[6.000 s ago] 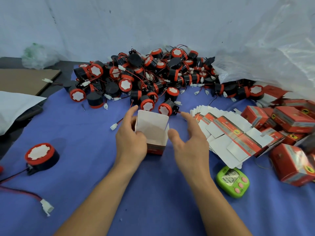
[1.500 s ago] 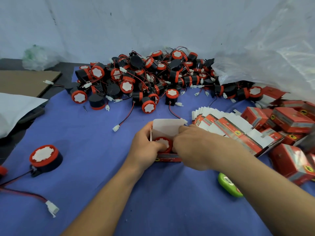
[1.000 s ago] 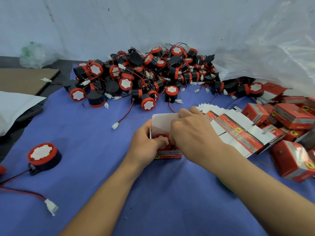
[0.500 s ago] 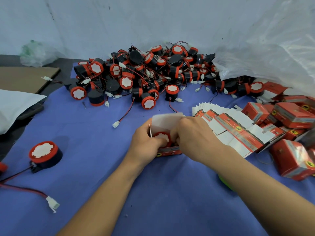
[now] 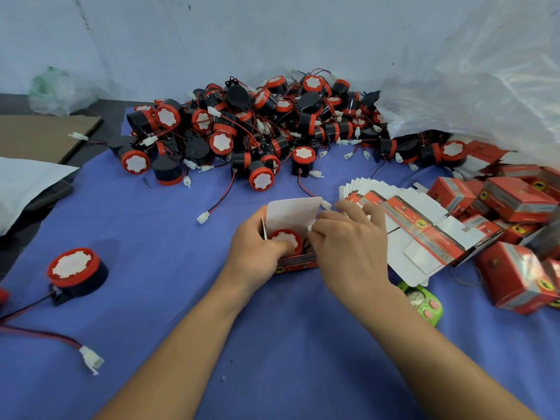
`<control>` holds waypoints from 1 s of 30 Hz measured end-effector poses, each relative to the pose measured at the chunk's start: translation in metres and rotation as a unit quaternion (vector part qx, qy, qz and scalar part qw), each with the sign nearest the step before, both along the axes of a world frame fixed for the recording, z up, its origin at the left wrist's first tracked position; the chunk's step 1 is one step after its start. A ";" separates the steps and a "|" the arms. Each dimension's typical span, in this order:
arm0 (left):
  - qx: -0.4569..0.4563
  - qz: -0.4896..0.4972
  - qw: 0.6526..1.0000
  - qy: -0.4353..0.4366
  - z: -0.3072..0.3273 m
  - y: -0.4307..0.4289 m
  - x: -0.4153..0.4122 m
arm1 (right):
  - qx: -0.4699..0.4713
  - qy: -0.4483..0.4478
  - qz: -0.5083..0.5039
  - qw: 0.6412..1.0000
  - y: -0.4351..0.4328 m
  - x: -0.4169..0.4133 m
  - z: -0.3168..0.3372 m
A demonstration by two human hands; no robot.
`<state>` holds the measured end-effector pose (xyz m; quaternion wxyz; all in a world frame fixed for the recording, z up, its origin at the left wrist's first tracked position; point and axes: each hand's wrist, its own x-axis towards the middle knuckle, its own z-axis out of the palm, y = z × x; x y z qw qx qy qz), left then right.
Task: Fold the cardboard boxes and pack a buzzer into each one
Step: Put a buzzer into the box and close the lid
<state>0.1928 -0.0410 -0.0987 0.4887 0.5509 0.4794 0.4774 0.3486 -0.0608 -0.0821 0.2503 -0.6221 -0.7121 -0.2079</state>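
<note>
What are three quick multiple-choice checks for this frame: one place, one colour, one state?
1. Where does the lone buzzer lie?
A) in a plastic bag
B) on the flat cartons
C) on the blue cloth, far left

2. What colour is the timer case?
A) green
B) yellow
C) white

3. How is the open box in the left hand?
A) taped shut
B) lid flap up, a buzzer inside
C) crushed flat

Key:
1 C, it sits alone on the cloth, left of the left hand.
2 A, its case is bright green.
3 B, the white flap stands up behind the red-capped buzzer.
</note>
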 end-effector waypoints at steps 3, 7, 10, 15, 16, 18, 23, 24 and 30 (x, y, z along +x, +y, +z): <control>0.002 0.000 1.000 -0.001 0.000 0.000 0.000 | 0.011 0.048 0.026 0.998 -0.001 0.003 -0.012; 0.003 -0.004 1.000 -0.002 -0.001 0.000 0.000 | -0.011 0.081 0.045 0.996 0.002 0.002 -0.016; 0.004 -0.003 1.000 0.009 -0.002 0.000 -0.001 | -0.131 0.076 0.049 0.987 0.008 0.003 -0.011; -0.001 -0.003 1.000 0.016 -0.003 0.002 -0.001 | -0.281 0.172 0.064 0.942 0.011 0.011 0.004; -0.001 -0.001 1.000 0.018 -0.003 0.002 -0.001 | -0.286 0.158 0.057 0.943 0.011 0.010 0.005; 0.000 -0.001 1.000 0.023 -0.004 0.002 -0.002 | -0.279 0.110 0.021 0.954 0.011 0.006 0.007; 0.002 0.001 0.999 0.045 -0.004 0.003 -0.003 | -0.181 0.252 -0.053 0.949 0.008 -0.013 0.003; -0.001 0.002 0.999 0.046 -0.004 0.002 -0.002 | -0.162 0.293 -0.057 0.941 0.004 -0.018 0.000; -0.008 -0.010 0.993 0.115 -0.010 0.004 -0.001 | -0.148 0.339 0.008 0.929 -0.004 -0.018 -0.010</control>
